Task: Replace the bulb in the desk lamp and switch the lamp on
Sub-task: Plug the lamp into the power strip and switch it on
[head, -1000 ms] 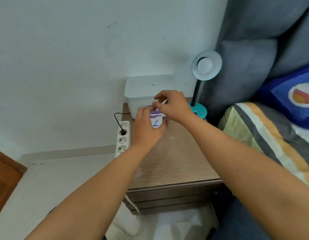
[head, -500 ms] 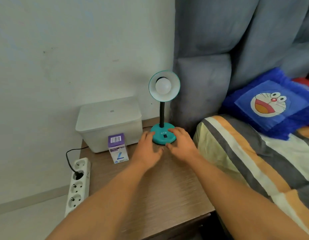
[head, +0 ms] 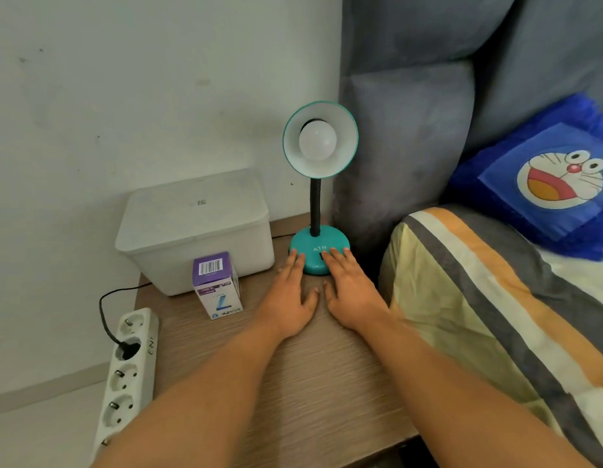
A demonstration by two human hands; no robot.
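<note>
We had both hands flat and open on the table (head: pixel 293 383), gripping nothing: the left hand (head: pixel 288 298) lay with its fingertips against the lamp's base (head: pixel 318 249) at about 8 o'clock of it, and the right hand (head: pixel 349 292) had its fingertips resting on the base's front at about 5 o'clock, over the dark switch, which they mostly hid. The lamp stood at 12 o'clock from our hands, near the wall, its shade (head: pixel 320 140) tipped toward us with a bulb (head: pixel 317 140) seated in it and unlit. The bulb box (head: pixel 217 285) stood upright at 9 o'clock of the left hand, just in front of the bin (head: pixel 195 228). At 7 o'clock the strip (head: pixel 126 369) carried one plug (head: pixel 126 347). We judged the step was pressing the switch: to do it well, we would steady the base with the left fingers so it did not slide or tip, press straight down with one right fingertip, and watch the bulb for light
</note>
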